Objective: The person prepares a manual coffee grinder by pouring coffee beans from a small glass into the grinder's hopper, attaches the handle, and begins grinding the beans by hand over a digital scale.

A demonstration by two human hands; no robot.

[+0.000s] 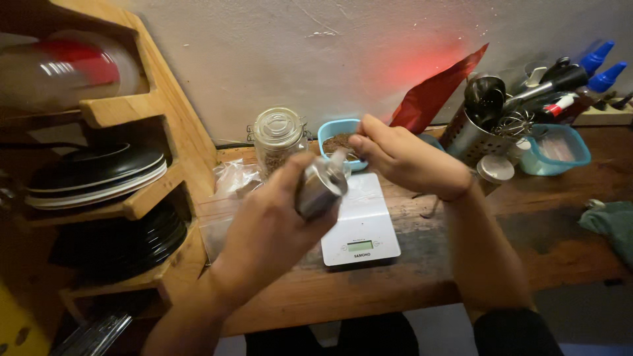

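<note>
Hands over the wooden counter (409, 277), both busy. Left hand (267, 227) closed round a small metal shaker (321, 188), tilted, its clear top end pointing up-right; blurred, so can't tell what's inside. Right hand (409, 161) w/ fingers pinched together near the shaker's top, just in front of a blue bowl (333, 132); whatever it pinches is too small/blurred to tell. Bowl holds brown ground stuff & sits at the back of a white kitchen scale (362, 227), display facing the person. Shaker hangs above the scale's left-rear part, not touching it.

Left of the bowl: glass clip-top jar (277, 135) w/ dark contents, upright, lid on. Clear plastic bags (227, 191) lie betw. jar & wooden rack (142, 109). Rack holds stacks of black plates (95, 171) on its shelves, plus a clear container w/ red lid (66, 69) up top.

Behind the right hand a red foil pouch (435, 89) leans vs. the wall. Right of it, metal utensil holder (471, 132) w/ ladle & whisk, a teal tub (557, 148), squeeze bottles w/ blue caps (603, 66). Green cloth (610, 224) at far right edge.
</note>
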